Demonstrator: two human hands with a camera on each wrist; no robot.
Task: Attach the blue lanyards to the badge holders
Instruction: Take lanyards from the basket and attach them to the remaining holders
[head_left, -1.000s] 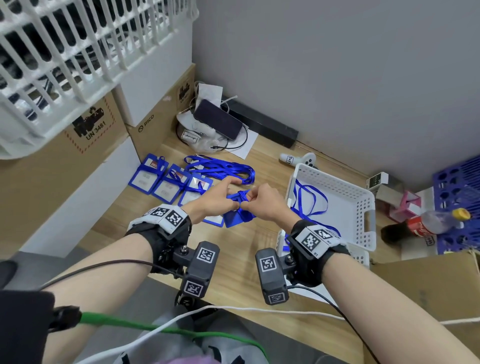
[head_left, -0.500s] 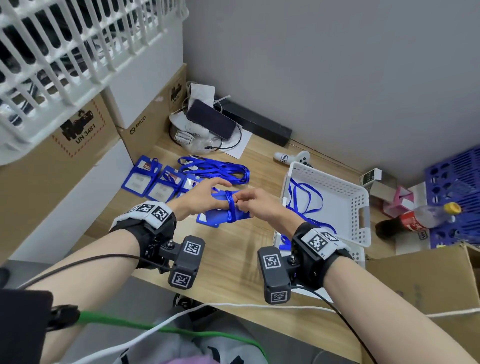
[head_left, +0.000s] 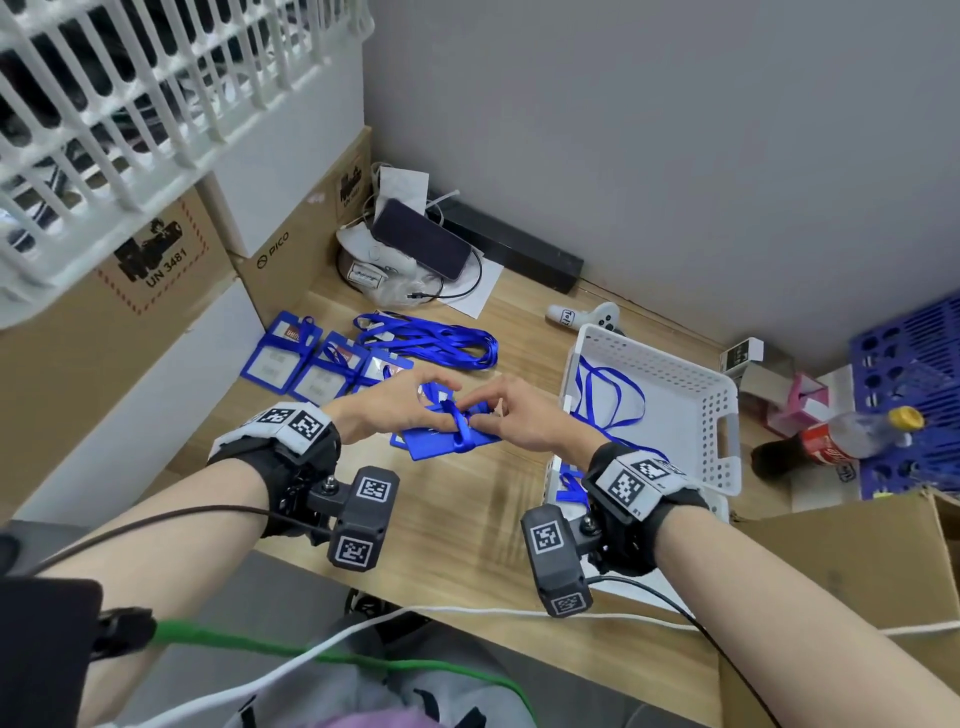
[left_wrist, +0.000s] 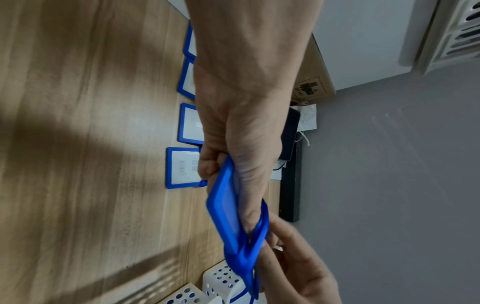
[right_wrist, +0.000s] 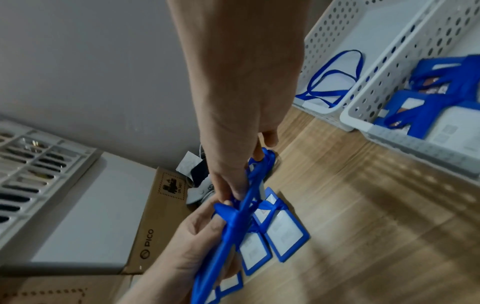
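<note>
My left hand (head_left: 415, 402) grips a blue badge holder (head_left: 447, 441) just above the wooden table; the left wrist view shows the holder (left_wrist: 226, 205) edge-on between thumb and fingers. A blue lanyard (head_left: 461, 423) is looped across the holder's middle. My right hand (head_left: 485, 408) pinches this lanyard (right_wrist: 262, 162) at the holder's upper edge, close against the left hand (right_wrist: 192, 236). Several more badge holders (head_left: 291, 364) lie in a row at the left. A pile of loose lanyards (head_left: 431, 340) lies behind them.
A white perforated basket (head_left: 727, 441) at the right holds one lanyard (head_left: 608, 400). A second basket (right_wrist: 389, 82) in front of it holds holders with lanyards. Cardboard boxes (head_left: 291, 260) line the left side. A phone (head_left: 421, 239), a controller (head_left: 587, 314) and a bottle (head_left: 841, 436) stand around.
The holder, held up between both hands a second ago, now lies flatter and lower with the lanyard wrapped across it. My right fingers have shifted to the lanyard at its upper edge.
</note>
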